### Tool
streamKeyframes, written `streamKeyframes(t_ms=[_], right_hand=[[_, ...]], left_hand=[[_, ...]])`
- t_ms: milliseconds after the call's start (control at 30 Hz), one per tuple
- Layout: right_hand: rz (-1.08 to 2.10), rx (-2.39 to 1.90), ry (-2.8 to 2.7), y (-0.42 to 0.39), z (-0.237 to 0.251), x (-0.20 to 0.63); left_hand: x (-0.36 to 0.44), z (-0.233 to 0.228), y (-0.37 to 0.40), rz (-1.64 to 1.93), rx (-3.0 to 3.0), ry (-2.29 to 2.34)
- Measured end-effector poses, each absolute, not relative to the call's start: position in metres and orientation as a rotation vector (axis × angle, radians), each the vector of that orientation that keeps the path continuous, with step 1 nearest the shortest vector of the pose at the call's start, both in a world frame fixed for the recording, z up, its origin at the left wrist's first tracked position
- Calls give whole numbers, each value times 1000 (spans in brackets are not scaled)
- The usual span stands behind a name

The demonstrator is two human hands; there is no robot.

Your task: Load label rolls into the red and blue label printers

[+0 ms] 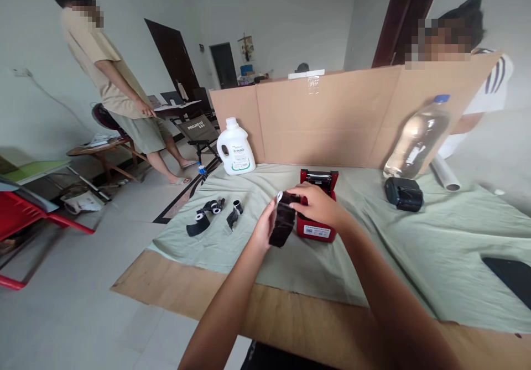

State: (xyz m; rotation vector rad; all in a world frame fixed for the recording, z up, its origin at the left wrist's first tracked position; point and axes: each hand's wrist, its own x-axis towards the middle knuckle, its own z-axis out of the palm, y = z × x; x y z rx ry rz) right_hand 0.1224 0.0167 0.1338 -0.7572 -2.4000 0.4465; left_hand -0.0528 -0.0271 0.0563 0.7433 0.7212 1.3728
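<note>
Left hand [262, 227] is wrapped around the side of a black ribbon roll [282, 220], which is held up just above the table [290, 314], right in front of the red printer [317, 204]. A loose bit of black film is seen hanging off the bottom of the roll. Right hand [319, 207] is closed on the top end of the same roll, fingers curled over it, so the thing is pinched between both hands. Way off to the left, a red chair [25, 215] is parked on the floor, and a person in a beige shirt [103, 66] is stood by a small side table. On the green cloth [415, 248], a few spare black spools [209, 212] are scattered left of the hands, with a white detergent jug [235, 147] behind them. Further right, a small black device [403, 193] and a clear plastic bottle [417, 137] are leaned near the cardboard wall [332, 115], and another person is half hidden behind it.
</note>
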Motion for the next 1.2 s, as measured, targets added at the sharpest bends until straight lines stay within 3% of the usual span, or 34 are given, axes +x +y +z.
streamKeyframes(t_ms=[167,300,433,567,767,900,1200], right_hand=[[216,-1227,-2545,33,138,163],[185,-1599,-2518,42,120,164],[169,-1824,-2438,46,106,148],[144,-1884,-2384,53,100,140],[425,-1716,-2386,64,110,163],[400,-1776,-1944,77,116,194],[608,-1239,-1270,83,61,187]], left_hand=[[-44,48,-32,1454,1018,828],[-42,44,-36,1528,1665,1138],[-38,39,-41,1228,2451,1175],[-23,26,-36,1192,2592,1350],[-8,13,-29,1363,2554,1456],[-8,14,-32,1388,2545,1429],[-10,28,-41,1280,2553,1373]])
